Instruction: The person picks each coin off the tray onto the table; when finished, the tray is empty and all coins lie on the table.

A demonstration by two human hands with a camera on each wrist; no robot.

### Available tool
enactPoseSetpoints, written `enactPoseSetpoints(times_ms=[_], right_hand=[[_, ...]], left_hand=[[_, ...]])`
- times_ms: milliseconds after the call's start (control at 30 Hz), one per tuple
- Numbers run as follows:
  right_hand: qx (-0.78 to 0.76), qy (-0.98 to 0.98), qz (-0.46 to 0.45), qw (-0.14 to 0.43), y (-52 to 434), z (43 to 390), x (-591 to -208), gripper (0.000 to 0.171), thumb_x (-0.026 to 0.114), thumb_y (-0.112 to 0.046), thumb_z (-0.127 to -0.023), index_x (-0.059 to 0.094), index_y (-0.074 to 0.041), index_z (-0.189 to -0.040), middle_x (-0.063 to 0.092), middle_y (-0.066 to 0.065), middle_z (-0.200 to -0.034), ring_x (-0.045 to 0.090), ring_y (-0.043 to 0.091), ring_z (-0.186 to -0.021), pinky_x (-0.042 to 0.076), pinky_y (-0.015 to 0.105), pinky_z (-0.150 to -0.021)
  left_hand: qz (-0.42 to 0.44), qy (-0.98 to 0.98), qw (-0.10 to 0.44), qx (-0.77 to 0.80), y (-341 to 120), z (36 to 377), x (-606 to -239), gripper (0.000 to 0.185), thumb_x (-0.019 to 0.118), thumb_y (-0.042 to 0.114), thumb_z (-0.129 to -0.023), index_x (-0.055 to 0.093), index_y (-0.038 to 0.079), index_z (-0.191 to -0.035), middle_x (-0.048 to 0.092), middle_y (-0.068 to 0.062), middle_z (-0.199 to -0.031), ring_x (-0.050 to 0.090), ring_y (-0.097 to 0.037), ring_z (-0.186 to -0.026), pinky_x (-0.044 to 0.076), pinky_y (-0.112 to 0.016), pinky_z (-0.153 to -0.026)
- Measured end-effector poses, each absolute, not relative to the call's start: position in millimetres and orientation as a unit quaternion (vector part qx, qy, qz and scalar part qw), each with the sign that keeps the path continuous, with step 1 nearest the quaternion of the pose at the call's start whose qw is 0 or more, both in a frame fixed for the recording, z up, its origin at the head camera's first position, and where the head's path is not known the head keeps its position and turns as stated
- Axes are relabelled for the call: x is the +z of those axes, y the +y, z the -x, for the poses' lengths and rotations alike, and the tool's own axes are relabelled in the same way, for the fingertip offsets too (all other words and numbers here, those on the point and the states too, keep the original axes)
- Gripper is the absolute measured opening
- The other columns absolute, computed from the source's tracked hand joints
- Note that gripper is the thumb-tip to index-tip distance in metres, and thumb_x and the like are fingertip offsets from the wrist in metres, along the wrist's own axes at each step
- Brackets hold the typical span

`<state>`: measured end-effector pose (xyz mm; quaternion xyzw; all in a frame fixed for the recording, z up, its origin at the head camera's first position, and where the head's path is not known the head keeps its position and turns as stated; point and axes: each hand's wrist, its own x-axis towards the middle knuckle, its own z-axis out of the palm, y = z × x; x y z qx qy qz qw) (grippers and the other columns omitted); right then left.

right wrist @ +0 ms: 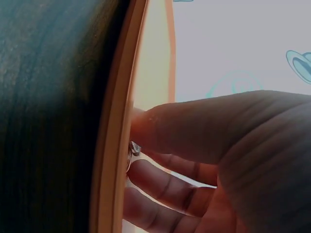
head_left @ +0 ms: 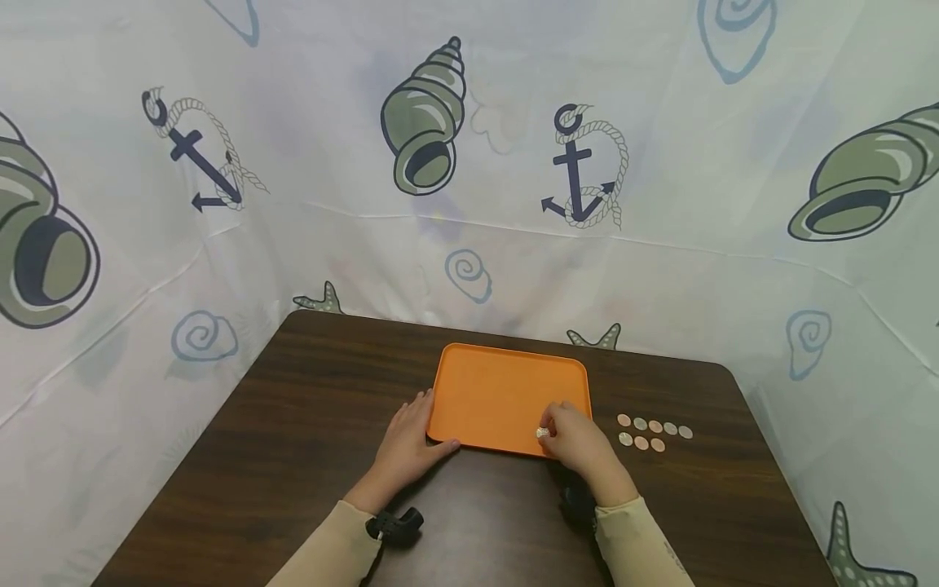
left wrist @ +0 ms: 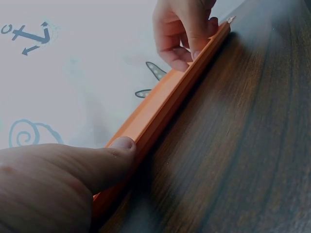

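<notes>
An orange tray (head_left: 506,391) lies on the dark wooden table. At its left front corner rests my left hand (head_left: 411,436), fingers extended along the left side. The left thumb (left wrist: 114,158) lies on the front rim in the left wrist view. Over the tray's right front corner, my right hand (head_left: 575,440) pinches at small shiny pieces that look like coins (head_left: 543,432). In the right wrist view, metal edges (right wrist: 135,148) show between thumb and curled fingers; how many the fingers hold is unclear.
Right of the tray, copper and silver coins (head_left: 655,426) lie flat on the table (head_left: 352,367) in two rows, several in the back row and three in front. A white cloth (head_left: 513,179) printed with shells and anchors hangs behind the table and at its sides.
</notes>
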<state>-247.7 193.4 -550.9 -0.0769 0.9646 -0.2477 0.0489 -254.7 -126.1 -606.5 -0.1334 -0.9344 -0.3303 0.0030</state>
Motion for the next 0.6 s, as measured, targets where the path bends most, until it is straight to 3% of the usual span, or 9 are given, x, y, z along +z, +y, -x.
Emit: enactPoseSetpoints(times_ms=[133, 400, 500, 600], right_hand=[[-0.253, 0.963, 0.079, 0.040, 193.1, 248.1, -550.1, 0.018, 0.082, -0.011, -0.096, 0.064, -0.013, -0.097, 0.059, 0.001, -0.086, 0.054, 0.015, -0.071, 0.045, 0.032, -0.064], [-0.277, 0.960, 0.049, -0.001, 212.5, 250.4, -533.4, 0.007, 0.080, -0.012, -0.098, 0.074, -0.016, -0.097, 0.067, 0.001, -0.086, 0.057, 0.019, -0.074, 0.049, 0.033, -0.065], [-0.291, 0.956, 0.024, -0.004, 234.9, 249.8, -523.1, 0.006, 0.079, -0.012, -0.100, 0.073, -0.013, -0.097, 0.069, 0.004, -0.089, 0.060, 0.019, -0.076, 0.054, 0.034, -0.068], [-0.330, 0.944, -0.012, 0.007, 261.2, 246.7, -513.7, 0.006, 0.075, -0.010, -0.102, 0.074, -0.007, -0.107, 0.072, 0.010, -0.094, 0.068, 0.019, -0.077, 0.063, 0.036, -0.071]], left_hand=[[0.132, -0.935, 0.002, -0.329, -127.2, 254.6, -606.7, 0.110, 0.084, 0.053, -0.094, 0.026, 0.003, -0.173, 0.032, -0.020, -0.178, 0.029, -0.038, -0.168, 0.017, -0.061, -0.139], [0.135, -0.935, 0.005, -0.328, -128.4, 253.3, -609.7, 0.109, 0.084, 0.053, -0.094, 0.027, 0.003, -0.173, 0.034, -0.020, -0.177, 0.030, -0.037, -0.167, 0.018, -0.061, -0.138], [0.136, -0.934, 0.006, -0.331, -128.5, 253.7, -610.2, 0.109, 0.084, 0.052, -0.094, 0.027, 0.003, -0.173, 0.033, -0.020, -0.178, 0.029, -0.037, -0.168, 0.017, -0.060, -0.139], [0.138, -0.935, 0.007, -0.327, -128.8, 254.9, -610.0, 0.109, 0.084, 0.053, -0.094, 0.027, 0.002, -0.173, 0.032, -0.019, -0.178, 0.029, -0.037, -0.168, 0.016, -0.059, -0.139]])
